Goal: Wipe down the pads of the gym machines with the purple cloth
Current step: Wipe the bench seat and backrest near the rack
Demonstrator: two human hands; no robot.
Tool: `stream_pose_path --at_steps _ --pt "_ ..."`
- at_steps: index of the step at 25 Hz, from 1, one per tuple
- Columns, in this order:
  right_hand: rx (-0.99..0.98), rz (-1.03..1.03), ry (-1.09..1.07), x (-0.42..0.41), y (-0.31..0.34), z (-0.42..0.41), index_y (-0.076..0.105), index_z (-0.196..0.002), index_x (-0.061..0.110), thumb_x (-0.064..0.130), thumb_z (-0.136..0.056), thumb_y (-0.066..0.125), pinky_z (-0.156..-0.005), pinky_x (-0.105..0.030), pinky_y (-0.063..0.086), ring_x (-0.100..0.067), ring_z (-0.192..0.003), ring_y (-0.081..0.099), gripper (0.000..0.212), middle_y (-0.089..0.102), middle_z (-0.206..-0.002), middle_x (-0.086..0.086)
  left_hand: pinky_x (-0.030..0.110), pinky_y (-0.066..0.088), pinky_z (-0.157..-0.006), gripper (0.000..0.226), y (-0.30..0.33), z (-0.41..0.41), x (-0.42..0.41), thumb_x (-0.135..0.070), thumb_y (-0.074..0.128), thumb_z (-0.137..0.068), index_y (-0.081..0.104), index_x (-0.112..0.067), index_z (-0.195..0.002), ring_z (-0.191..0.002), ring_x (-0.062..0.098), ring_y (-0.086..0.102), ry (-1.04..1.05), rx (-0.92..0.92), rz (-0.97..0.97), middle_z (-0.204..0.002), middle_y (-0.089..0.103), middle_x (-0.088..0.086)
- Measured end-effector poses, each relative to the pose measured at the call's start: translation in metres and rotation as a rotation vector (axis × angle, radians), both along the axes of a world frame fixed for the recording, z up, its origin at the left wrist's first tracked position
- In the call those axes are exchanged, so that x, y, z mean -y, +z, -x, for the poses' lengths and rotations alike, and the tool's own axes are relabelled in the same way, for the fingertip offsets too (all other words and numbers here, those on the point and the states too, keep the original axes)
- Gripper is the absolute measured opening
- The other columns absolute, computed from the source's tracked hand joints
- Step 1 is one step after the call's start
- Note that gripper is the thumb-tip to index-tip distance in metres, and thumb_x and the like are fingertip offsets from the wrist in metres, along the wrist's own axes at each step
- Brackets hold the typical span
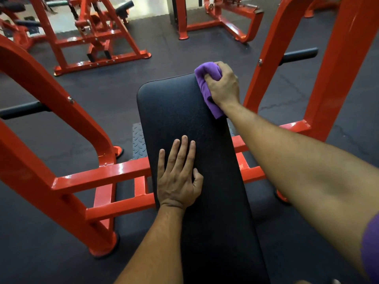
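I'm gripping the purple cloth (207,87) in curled right hand (224,87) fingers, seemingly pressing the pad (184,111) at one o'clock; left hand (178,179) is lying flat, fingers straight.

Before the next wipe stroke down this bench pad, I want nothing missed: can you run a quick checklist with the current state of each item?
1. Purple cloth gripped by the right hand: ok.
2. Cloth touching the black pad, at its far right corner: ok.
3. Left hand flat on the pad, bracing: ok.
4. Stroke path free: not ok, the left hand lies on the pad's left half, nearer the camera.
5. Pad already clean or dry: cannot tell.
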State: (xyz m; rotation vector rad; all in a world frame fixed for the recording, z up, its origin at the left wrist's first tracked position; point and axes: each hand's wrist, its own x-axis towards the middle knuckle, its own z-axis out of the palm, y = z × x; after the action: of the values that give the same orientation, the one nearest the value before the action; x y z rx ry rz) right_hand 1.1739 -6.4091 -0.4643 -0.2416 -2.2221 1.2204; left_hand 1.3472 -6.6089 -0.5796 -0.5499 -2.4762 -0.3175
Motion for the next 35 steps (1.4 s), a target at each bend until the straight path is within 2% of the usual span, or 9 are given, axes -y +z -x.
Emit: stream_pose_path --at_steps 5,11,15,18,21,25,28,32,35 --pt "-0.032 -0.047 0.041 -0.004 0.000 -0.001 0.069 -0.100 0.018 0.032 -0.084 0.067 -0.074 -0.026 0.046 -0.015 -0.087 0.061 0.021 0.068 -0.095 0.004 0.057 0.021 -0.125 0.074 0.002 0.000 -0.001 -0.030 0.047 -0.087 0.038 -0.017 -0.159 -0.158 0.021 0.022 0.001 0.004 -0.005 -0.169 0.028 0.004" --pt "-0.034 -0.059 0.362 -0.045 -0.005 0.000 0.070 -0.100 0.017 0.026 -0.080 0.069 -0.076 -0.025 0.045 -0.015 -0.086 0.060 0.023 0.065 -0.095 0.002 0.053 0.017 -0.127 0.079 0.006 0.001 -0.004 -0.032 0.048 -0.083 0.036 -0.018 -0.160 -0.158 0.021 0.021 0.064 0.110 0.115 -0.170 0.027 0.003" --pt "0.329 -0.367 0.660 -0.095 0.016 -0.060 0.065 -0.089 0.014 0.016 -0.077 0.070 -0.069 -0.033 0.038 -0.028 -0.087 0.061 0.013 0.061 -0.088 -0.001 0.054 0.009 -0.128 0.085 0.039 -0.009 -0.011 -0.036 0.049 -0.088 0.015 -0.020 -0.165 -0.160 0.019 -0.003 0.161 0.494 0.275 -0.174 -0.003 0.000" --pt "0.503 -0.300 0.711 -0.137 0.056 -0.144 0.062 -0.088 0.020 0.020 -0.073 0.065 -0.073 -0.034 0.043 -0.026 -0.087 0.060 0.015 0.058 -0.090 0.004 0.054 0.004 -0.129 0.102 0.114 -0.008 -0.030 -0.050 0.060 -0.092 -0.005 -0.022 -0.165 -0.158 0.018 -0.016 0.232 1.008 0.422 -0.169 -0.027 -0.004" --pt "0.548 -0.130 0.613 -0.187 0.106 -0.214 0.064 -0.101 0.016 0.022 -0.072 0.059 -0.083 -0.025 0.038 -0.020 -0.093 0.055 0.029 0.055 -0.098 0.005 0.049 0.015 -0.128 0.089 0.195 -0.005 -0.069 -0.048 0.059 -0.097 0.009 -0.024 -0.166 -0.159 0.023 0.011 0.188 1.237 0.396 -0.174 -0.005 0.002" --pt "0.676 -0.062 0.407 -0.255 0.164 -0.281 0.056 -0.093 0.026 0.020 -0.078 0.063 -0.080 -0.028 0.042 -0.021 -0.089 0.059 0.017 0.057 -0.092 0.008 0.036 0.035 -0.119 0.073 0.265 -0.006 -0.137 -0.044 0.061 -0.097 0.031 -0.024 -0.160 -0.147 0.024 0.041 -0.032 1.272 0.301 -0.165 0.035 0.004" --pt "0.708 -0.048 0.284 -0.301 0.199 -0.305 0.066 -0.096 0.029 0.024 -0.077 0.061 -0.089 -0.029 0.048 -0.007 -0.097 0.061 0.020 0.060 -0.101 0.014 0.031 0.040 -0.112 0.059 0.302 0.008 -0.188 -0.040 0.062 -0.098 0.046 -0.021 -0.152 -0.136 0.022 0.052 -0.147 1.311 0.263 -0.154 0.052 0.002" --pt "0.696 -0.088 0.109 -0.355 0.247 -0.316 0.062 -0.093 0.040 0.004 -0.081 0.071 -0.085 -0.005 0.038 0.004 -0.099 0.058 0.038 0.060 -0.107 0.017 0.031 0.043 -0.110 0.059 0.315 0.039 -0.255 -0.037 0.063 -0.098 0.047 -0.020 -0.152 -0.131 0.021 0.057 -0.170 1.340 0.162 -0.150 0.055 0.002" --pt "0.668 -0.119 -0.043 -0.394 0.280 -0.317 0.060 -0.095 0.031 0.001 -0.079 0.073 -0.084 -0.003 0.036 0.000 -0.093 0.057 0.036 0.058 -0.104 0.014 0.029 0.043 -0.107 0.056 0.324 0.066 -0.313 -0.030 0.064 -0.100 0.048 -0.014 -0.151 -0.131 0.023 0.058 -0.311 1.331 0.206 -0.150 0.055 0.005"
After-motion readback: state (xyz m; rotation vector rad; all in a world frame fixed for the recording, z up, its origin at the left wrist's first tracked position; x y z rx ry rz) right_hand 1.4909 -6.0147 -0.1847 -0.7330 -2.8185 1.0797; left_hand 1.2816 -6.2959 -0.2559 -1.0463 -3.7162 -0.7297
